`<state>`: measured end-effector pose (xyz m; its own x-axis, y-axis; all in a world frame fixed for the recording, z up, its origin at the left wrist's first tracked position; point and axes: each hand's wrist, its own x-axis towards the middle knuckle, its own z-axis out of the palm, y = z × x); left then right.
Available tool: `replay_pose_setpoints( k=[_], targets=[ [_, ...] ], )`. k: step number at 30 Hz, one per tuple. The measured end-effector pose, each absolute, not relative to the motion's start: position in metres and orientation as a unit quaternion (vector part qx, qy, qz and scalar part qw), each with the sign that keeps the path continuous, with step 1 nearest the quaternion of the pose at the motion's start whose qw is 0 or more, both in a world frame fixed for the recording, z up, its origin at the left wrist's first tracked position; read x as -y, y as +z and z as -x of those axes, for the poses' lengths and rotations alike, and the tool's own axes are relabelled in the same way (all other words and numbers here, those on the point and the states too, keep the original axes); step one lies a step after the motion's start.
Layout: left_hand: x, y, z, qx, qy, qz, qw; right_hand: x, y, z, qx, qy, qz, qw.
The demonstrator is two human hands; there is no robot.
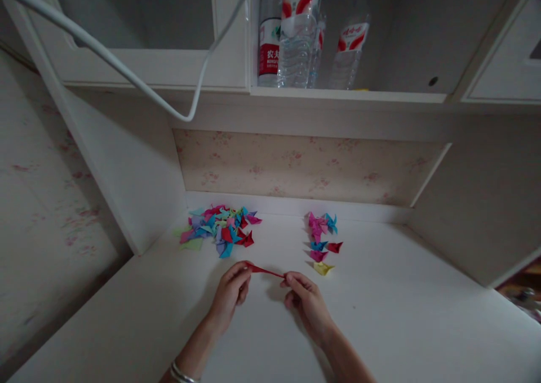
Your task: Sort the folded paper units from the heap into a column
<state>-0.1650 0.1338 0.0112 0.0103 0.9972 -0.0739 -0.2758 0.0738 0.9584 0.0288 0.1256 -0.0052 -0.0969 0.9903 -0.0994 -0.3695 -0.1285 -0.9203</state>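
A thin piece of folded red paper is stretched between my two hands, a little above the white desktop. My left hand pinches its left end, and my right hand pinches the right end between thumb and fingers. Beyond my left hand lies a heap of folded colored paper pieces in blue, red, green, purple and pink. Beyond my right hand is a smaller group of folded papers: a pink one, a blue one, a red one and a yellow one closest to me.
The white desk has side panels and a floral back panel. Overhead, a shelf holds several plastic bottles. A white bent tube hangs across the upper left.
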Motion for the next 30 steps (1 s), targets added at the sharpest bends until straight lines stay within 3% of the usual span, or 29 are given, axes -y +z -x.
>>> replay_pose_setpoints(
  k=[7, 17, 25, 30],
  targets=[
    [-0.13, 0.022, 0.163, -0.411, 0.575, -0.348, 0.616, -0.127, -0.006, -0.027, 0.366, 0.608, 0.404, 0.578],
    [-0.138, 0.009, 0.166, -0.472, 0.537, -0.455, 0.531, -0.131, -0.015, -0.026, 0.384, 0.545, 0.443, 0.6],
    [-0.137, 0.003, 0.163, -0.461, 0.49, -0.462, 0.577, -0.133, -0.014, -0.029, 0.37, 0.53, 0.444, 0.62],
    [-0.136, 0.005, 0.162, -0.486, 0.468, -0.501, 0.541, -0.133, -0.014, -0.03, 0.372, 0.528, 0.446, 0.62]
  ],
)
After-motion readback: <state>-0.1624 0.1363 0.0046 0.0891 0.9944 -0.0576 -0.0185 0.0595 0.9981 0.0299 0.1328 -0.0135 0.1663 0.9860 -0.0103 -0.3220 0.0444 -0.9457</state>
